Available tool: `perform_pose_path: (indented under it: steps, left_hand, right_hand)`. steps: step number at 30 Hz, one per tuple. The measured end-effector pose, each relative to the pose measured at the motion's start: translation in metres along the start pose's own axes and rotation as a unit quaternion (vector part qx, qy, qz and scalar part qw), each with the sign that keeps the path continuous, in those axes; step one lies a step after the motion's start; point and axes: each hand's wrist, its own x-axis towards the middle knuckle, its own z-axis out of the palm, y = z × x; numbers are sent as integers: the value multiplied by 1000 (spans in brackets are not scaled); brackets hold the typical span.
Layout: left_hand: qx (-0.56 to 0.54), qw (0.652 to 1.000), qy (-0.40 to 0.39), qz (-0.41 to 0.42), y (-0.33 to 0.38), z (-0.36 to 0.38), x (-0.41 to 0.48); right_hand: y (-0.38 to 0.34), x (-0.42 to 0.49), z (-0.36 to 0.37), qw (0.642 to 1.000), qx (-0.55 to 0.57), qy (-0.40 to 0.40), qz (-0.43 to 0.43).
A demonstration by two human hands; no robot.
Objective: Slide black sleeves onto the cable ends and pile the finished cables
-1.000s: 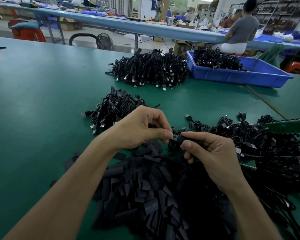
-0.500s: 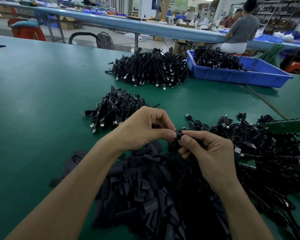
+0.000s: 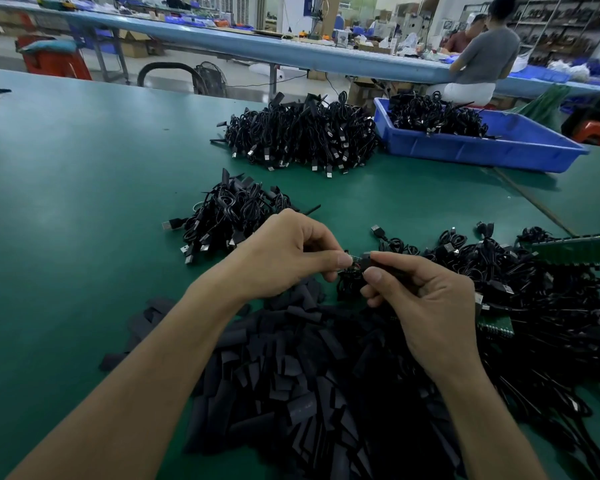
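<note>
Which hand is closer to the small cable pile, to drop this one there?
Probably the left hand: the small cable pile lies just beyond its knuckles, while the right hand sits over by the big tangle.

Sleeves (image 3: 291, 393), below grip: matt black, smooth. Cables (image 3: 236, 216), beyond grip: glossy black plastic, metal plugs. Tray (image 3: 465, 152), farther beyond: shiny blue plastic.

Single head view; looks forward-down over green table (image 3: 66, 188); hands close.
</note>
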Motion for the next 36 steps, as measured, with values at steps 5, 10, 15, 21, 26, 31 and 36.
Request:
perform_pose_path:
  steps: [5,10,15,21,26,31,36]
  left_hand:
    - [-1,1000,-16,8,2,2,0]
    - [13,1000,3,-14,2,1,-1]
    - [23,1000,-4,-13,4,3,-2]
    - [50,998,-23,-1,6,2,-2]
    - [51,999,-17,6,6,4,-2]
    - [50,999,-14,4,4,6,-1]
    - [57,998,-23,5,3,5,-2]
  right_hand:
    - [0,-1,3,1000,-6,4,-9]
    - [2,0,2,1000,-10,19,-11]
    - [2,0,1,1000,-3,20,-11]
    - [4,1,1,1000,-7,8,-5]
    - [2,0,0,1000,-8,10,-15]
    - [1,-1,2,1000,5,11,-14]
    - [3,0,2,1000,9,6,-8]
